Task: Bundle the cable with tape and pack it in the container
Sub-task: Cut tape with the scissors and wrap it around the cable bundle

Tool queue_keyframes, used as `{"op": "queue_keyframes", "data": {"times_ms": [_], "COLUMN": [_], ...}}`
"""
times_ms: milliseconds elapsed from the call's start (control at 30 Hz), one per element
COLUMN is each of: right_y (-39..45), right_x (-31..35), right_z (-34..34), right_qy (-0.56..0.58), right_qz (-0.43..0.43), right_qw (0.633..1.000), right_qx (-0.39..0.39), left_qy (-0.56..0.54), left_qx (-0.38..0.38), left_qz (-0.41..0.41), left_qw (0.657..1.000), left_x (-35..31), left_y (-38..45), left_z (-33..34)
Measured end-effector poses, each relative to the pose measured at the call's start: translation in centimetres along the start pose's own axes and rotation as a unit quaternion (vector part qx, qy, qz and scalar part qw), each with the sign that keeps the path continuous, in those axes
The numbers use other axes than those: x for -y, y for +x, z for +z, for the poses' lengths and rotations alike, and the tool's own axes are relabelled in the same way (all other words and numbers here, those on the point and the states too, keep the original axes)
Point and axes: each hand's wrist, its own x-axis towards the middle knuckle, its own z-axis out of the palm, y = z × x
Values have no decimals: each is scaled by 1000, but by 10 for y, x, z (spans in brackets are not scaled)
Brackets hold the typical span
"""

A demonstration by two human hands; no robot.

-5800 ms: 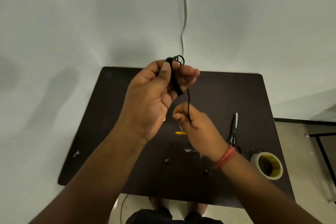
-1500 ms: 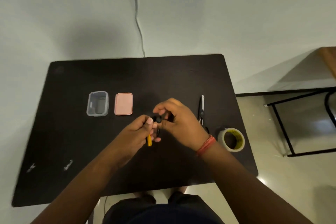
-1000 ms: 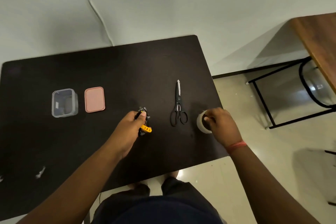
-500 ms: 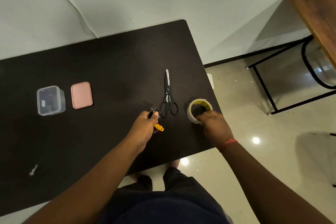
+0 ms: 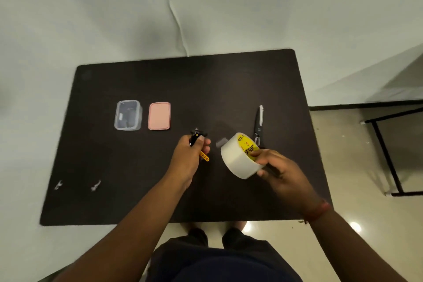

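Note:
My left hand point(image 5: 188, 158) is closed around the coiled black cable point(image 5: 196, 138), whose yellow strap end point(image 5: 204, 157) sticks out below the fingers. To its right, my right hand point(image 5: 278, 173) holds a roll of clear tape point(image 5: 238, 158) with a yellow core, lifted off the dark table point(image 5: 137, 178) and tilted. A clear plastic container point(image 5: 127, 115) stands open at the back left of the table, with its pink lid point(image 5: 159, 116) lying flat just to its right.
Black-handled scissors point(image 5: 259, 125) lie behind the tape roll, blades pointing away from me. Two small white scraps point(image 5: 76, 185) sit near the table's left front. A black metal frame point(image 5: 386, 151) stands on the floor to the right. A wall rises behind the table.
My right hand let go of the cable, reached to the tape roll at the table's right, and has lifted it toward the cable. My left hand keeps the coiled cable.

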Motion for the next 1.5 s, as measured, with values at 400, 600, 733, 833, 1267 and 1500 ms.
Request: {"op": "queue_keyframes", "data": {"times_ms": [400,600,733,833,1267,1500], "right_y": [74,91,95,100,120,108], "right_x": [34,36,40,39,-17,-42], "right_z": [10,15,17,23,66,74], "right_qy": [-145,-189,-189,-199,-408,-189], "right_qz": [-132,-139,-124,-104,-195,6], "right_qw": [956,945,946,945,865,971], "right_qx": [216,226,233,239,217,148], "left_qy": [204,283,291,275,412,349], "left_qx": [145,173,189,174,153,137], "left_qz": [77,109,109,111,112,140], "left_qw": [965,937,932,939,891,916], "left_x": [-1,-2,-4,-7,19,11], "left_y": [-9,-11,-3,2,49,49], "left_z": [-86,-100,-107,-108,-90,-84]}}
